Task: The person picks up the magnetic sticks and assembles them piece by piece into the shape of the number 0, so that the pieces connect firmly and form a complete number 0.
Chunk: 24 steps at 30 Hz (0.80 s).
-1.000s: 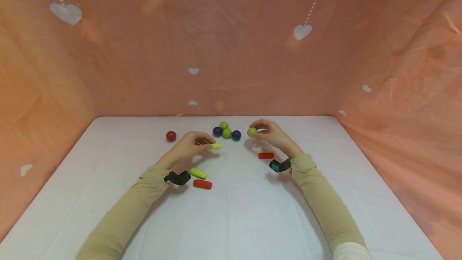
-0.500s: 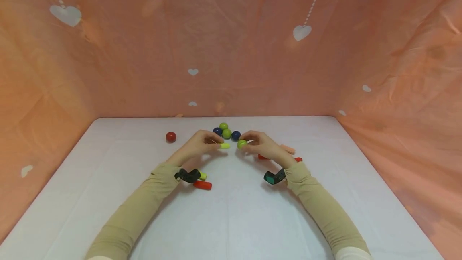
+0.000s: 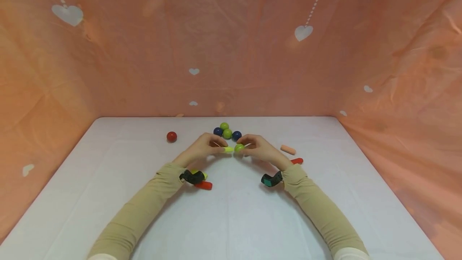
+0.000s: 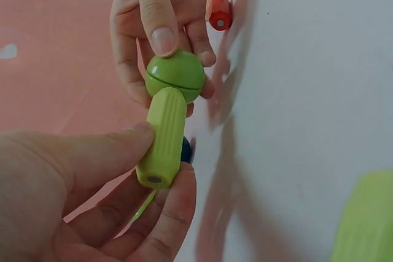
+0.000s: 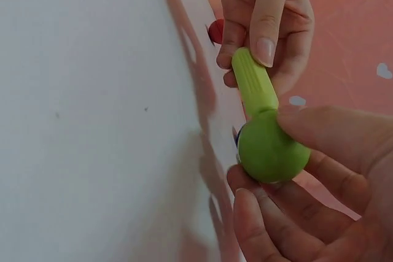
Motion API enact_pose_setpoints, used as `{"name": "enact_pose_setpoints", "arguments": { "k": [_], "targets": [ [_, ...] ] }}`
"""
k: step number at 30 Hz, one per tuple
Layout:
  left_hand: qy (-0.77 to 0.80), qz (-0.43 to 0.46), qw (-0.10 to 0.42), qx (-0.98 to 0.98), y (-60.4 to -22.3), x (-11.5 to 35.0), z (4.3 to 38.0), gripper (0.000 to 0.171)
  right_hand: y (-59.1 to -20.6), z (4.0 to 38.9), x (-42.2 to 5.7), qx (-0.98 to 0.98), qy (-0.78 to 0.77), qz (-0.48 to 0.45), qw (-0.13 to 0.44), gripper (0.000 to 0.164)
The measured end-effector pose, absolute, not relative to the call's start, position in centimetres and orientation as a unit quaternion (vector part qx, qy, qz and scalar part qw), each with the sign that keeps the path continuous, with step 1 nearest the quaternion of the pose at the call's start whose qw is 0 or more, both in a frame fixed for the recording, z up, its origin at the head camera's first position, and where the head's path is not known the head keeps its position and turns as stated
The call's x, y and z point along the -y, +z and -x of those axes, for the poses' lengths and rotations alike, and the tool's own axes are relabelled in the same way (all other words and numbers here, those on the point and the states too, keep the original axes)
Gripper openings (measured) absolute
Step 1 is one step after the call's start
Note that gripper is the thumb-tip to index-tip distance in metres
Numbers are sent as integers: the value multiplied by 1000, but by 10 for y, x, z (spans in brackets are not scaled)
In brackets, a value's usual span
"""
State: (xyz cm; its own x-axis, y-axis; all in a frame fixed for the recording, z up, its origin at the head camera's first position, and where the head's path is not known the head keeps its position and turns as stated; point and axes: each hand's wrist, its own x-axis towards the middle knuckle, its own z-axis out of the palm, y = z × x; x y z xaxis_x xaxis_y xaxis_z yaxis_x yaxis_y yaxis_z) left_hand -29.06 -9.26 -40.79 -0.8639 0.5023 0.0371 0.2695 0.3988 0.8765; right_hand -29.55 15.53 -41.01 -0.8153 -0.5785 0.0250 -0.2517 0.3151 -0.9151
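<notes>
Head view: white-covered table (image 3: 231, 220); above its far middle, left hand (image 3: 200, 147) and right hand (image 3: 265, 149), fingers curled and pinching; in the left, one yellow-green ribbed peg (image 3: 229, 149); in the right, one green ball (image 3: 239, 148), just beside the peg's end.

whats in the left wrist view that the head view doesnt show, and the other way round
Only the left wrist view: the grey disc in the near end of the held yellow-green stick. Only the head view: the red ball and the tan sleeves. Both: the left hand pinching that stick, the right hand holding a green ball, and a red stick.
</notes>
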Motion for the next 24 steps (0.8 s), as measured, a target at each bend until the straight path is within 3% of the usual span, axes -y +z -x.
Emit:
{"name": "enact_pose_setpoints", "arguments": {
  "k": [15,24],
  "targets": [
    [507,-229,118,-823,-410,97,293,30,-413,293,-152,-816,-506,252,120,34],
    [519,-216,132,-817,-407,109,291,35,-414,293,-151,-817,-513,227,134,39]
  ]
}}
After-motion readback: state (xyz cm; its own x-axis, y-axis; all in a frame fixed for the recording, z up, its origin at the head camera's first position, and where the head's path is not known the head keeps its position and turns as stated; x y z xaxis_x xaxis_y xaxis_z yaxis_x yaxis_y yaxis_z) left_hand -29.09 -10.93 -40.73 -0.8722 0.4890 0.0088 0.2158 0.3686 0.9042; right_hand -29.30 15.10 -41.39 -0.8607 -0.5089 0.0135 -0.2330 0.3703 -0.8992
